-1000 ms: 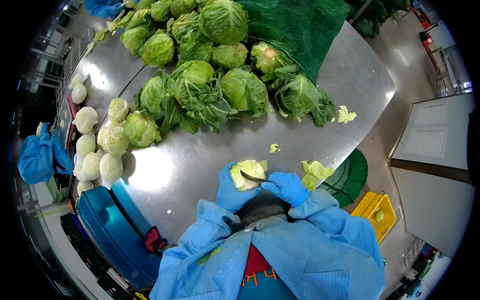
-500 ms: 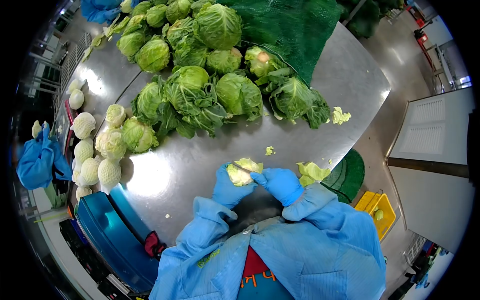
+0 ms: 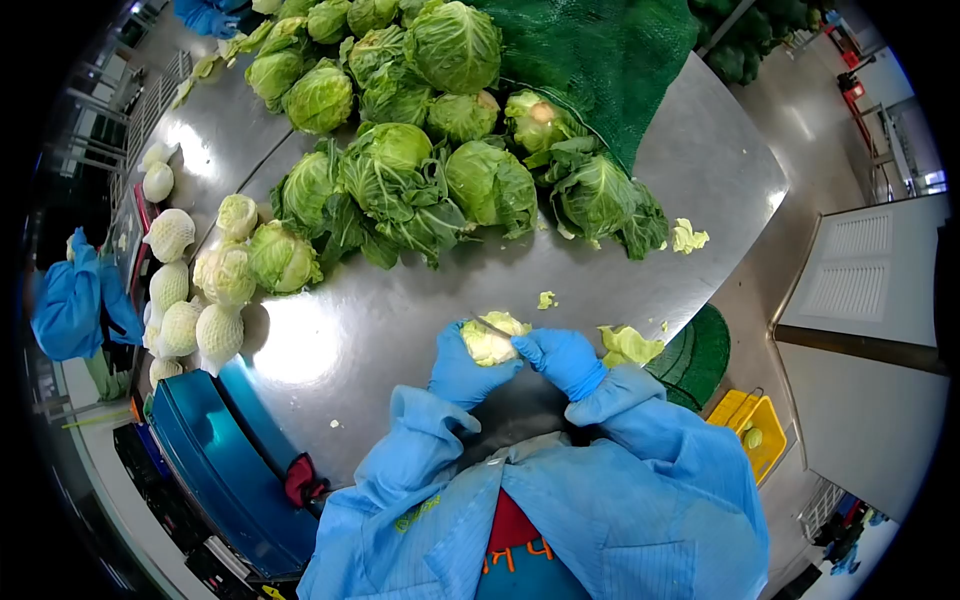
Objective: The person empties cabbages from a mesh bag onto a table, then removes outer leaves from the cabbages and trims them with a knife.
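"What's worn, lower centre?"
"A pale blue, finely striped jacket (image 3: 630,515); green lettering (image 3: 418,515) left of centre; a pocket (image 3: 645,568) lower right; a red-and-teal shirt (image 3: 505,528) beneath, with orange letters (image 3: 512,558)."
"And the hands (image 3: 467,370), mid-frame?"
"Close-fitting blue gloves (image 3: 562,362)."

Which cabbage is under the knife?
The pale cabbage cupped in the left hand, knife blade across it; the piled cabbages are greener and unheld.

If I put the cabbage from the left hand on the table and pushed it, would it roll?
It probably would, because the cabbage looks roundish. It might wobble, since its outline looks uneven. It could slide too: the table looks smooth and shiny.
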The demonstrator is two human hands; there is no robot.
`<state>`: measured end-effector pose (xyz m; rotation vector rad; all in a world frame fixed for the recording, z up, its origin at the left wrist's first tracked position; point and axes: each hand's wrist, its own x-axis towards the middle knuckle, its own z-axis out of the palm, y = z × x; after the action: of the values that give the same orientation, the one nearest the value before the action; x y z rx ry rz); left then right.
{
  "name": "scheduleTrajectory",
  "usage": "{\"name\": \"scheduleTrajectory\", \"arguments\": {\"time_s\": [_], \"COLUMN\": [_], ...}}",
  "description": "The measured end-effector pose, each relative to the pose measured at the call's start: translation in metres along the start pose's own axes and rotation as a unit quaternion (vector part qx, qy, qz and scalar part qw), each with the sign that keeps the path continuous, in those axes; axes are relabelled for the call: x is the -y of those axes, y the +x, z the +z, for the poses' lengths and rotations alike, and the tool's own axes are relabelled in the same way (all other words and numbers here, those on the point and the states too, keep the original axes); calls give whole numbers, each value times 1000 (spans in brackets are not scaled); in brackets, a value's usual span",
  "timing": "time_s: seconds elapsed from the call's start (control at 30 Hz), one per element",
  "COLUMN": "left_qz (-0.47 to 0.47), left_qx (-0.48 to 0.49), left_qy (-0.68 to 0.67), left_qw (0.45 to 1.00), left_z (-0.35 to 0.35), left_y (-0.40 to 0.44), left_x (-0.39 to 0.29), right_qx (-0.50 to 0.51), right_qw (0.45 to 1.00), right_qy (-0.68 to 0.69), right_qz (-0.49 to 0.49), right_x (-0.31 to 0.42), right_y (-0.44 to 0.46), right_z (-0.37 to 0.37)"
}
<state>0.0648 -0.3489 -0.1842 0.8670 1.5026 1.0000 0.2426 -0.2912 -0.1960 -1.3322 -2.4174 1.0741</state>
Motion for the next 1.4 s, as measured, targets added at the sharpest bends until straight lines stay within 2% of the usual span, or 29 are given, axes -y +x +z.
{"name": "scheduleTrajectory", "arguments": {"time_s": [0.1, 0.2, 0.23, 0.3, 0.4, 0.5, 0.53, 0.6, 0.63, 0.7, 0.8, 0.83, 0.9, 0.97, 1.0, 1.07, 1.1, 1.17, 1.2, 1.3, 1.33, 1.4], "left_qz": [-5, -9, -7, -11, -10, 12, 20, 65, 87, 88, 48, 29, -22, -74, -99, -142, -174, -234, -202, -191, -175, -141], "left_qx": [-11, -19, -21, -29, -32, -20, -15, -40, -53, -37, 10, 32, 144, 237, 270, 332, 300, 231, 251, 230, 230, 228], "left_qy": [-1, 95, 140, 124, 109, 106, 110, 254, 323, 236, 70, 7, -93, -188, -233, -311, -358, -446, -455, -458, -476, -512], "left_qw": [1000, 995, 990, 992, 994, 994, 994, 964, 941, 967, 996, 999, 985, 950, 929, 879, 867, 832, 830, 837, 830, 816], "left_z": [2, 3, 2, 2, -3, -3, -4, -6, -6, -8, -18, -23, -37, -45, -47, -47, -44, -36, -32, -26, -23, -16], "left_y": [3, 2, 2, 2, -3, -4, -6, -15, -18, -19, -17, -15, -13, -11, -9, -8, -12, -21, -18, -19, -18, -15], "left_x": [6, 12, 12, 11, 21, 18, 11, -5, -9, -2, 23, 25, 19, 20, 22, 24, 18, 8, 4, 7, 6, 5], "right_qx": [20, -67, -91, -139, -95, -161, -140, -98, -69, -3, 38, 16, -32, 143, 230, 251, 260, 189, 153, 11, -5, -120], "right_qw": [994, 991, 991, 987, 981, 966, 981, 994, 997, 994, 991, 982, 947, 943, 923, 886, 858, 827, 807, 804, 806, 768], "right_qy": [-103, -116, -92, -44, 119, 201, 134, -2, 35, 111, 103, 124, 160, 242, 280, 390, 440, 528, 569, 575, 561, 605], "right_qz": [-30, 23, 43, 75, 121, 30, 6, -39, -20, 17, -72, -142, -275, -180, -129, -4, 59, 47, 40, 153, 191, 172], "right_x": [-3, 5, 6, 8, 16, 17, 12, -3, 7, 30, 19, 10, -8, -16, -17, -20, -18, 1, 8, 12, 9, 14], "right_y": [5, 4, 3, 7, 2, 16, 18, 21, 22, 22, 30, 35, 43, 39, 36, 25, 19, 12, 9, 0, -5, -14], "right_z": [-10, 1, 1, -3, -11, -12, -11, -7, -17, -39, -43, -39, -32, -45, -51, -56, -57, -66, -69, -67, -71, -72]}}
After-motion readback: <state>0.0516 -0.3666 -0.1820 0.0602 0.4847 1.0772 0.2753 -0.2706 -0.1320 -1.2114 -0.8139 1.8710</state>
